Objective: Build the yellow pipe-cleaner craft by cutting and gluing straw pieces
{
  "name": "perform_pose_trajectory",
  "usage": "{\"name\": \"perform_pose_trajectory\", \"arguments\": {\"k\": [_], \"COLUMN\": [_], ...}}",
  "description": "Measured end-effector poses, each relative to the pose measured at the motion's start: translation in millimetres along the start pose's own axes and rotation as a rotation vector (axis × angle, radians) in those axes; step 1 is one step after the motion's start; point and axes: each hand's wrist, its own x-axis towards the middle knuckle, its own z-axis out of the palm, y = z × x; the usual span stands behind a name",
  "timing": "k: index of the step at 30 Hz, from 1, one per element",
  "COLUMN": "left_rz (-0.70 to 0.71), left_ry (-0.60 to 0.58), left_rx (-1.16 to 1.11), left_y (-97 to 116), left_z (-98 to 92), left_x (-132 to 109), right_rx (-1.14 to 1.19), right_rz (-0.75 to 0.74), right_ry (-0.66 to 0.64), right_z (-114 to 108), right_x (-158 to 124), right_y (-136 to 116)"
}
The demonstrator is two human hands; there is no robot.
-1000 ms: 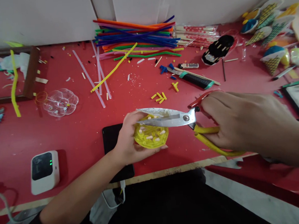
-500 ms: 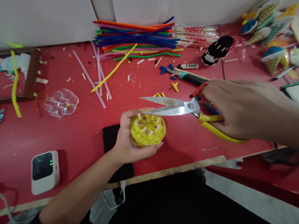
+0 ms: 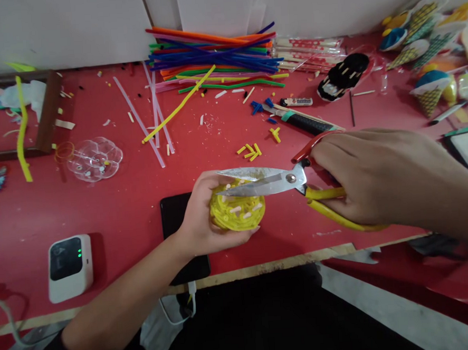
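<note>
My left hand [image 3: 205, 219] is wrapped round a small yellow woven basket [image 3: 238, 217], which has several pale stick ends poking up from it. In my right hand [image 3: 361, 178] are scissors [image 3: 274, 180] with one red and one yellow handle. Their blades are parted and lie over the far part of the basket, hiding some stick ends. Whether a stick is between the blades, I cannot tell. Short yellow cut pieces [image 3: 250, 152] lie on the red table [image 3: 133, 213] just beyond the blades.
Colourful pipe cleaners [image 3: 214, 54] are heaped at the back. A utility knife [image 3: 306, 122], a lighter [image 3: 296, 102] and a black woven piece [image 3: 342, 76] lie right of centre. Under my left wrist rests a phone [image 3: 190, 270]. A white device [image 3: 70, 268] and a clear flower-shaped tray [image 3: 95, 159] are left.
The scissors have come down and slightly left over the basket, and the blades are closer together. The basket has shifted a little right and tilted.
</note>
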Motion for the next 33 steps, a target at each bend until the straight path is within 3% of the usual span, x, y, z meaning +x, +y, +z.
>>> {"name": "perform_pose_trajectory", "arguments": {"k": [7, 13, 24, 33], "left_rz": [-0.002, 0.081, 0.002, 0.049], "left_ry": [0.009, -0.002, -0.007, -0.005], "left_rx": [-0.079, -0.033, -0.063, -0.022], "left_y": [1.2, -1.9, -0.9, -0.7], "left_z": [-0.5, -0.9, 0.9, 0.5], "left_x": [1.1, 0.1, -1.8, -0.6], "right_rx": [0.041, 0.017, -0.064, -0.063], "right_rz": [-0.034, -0.007, -0.076, -0.074], "right_ry": [-0.006, -0.007, 0.094, 0.051], "right_z": [-3.4, -1.1, -1.9, -5.6], "right_x": [0.4, 0.1, 3.6, 2.2], "right_y": [4.8, 0.4, 0.5, -0.1]}}
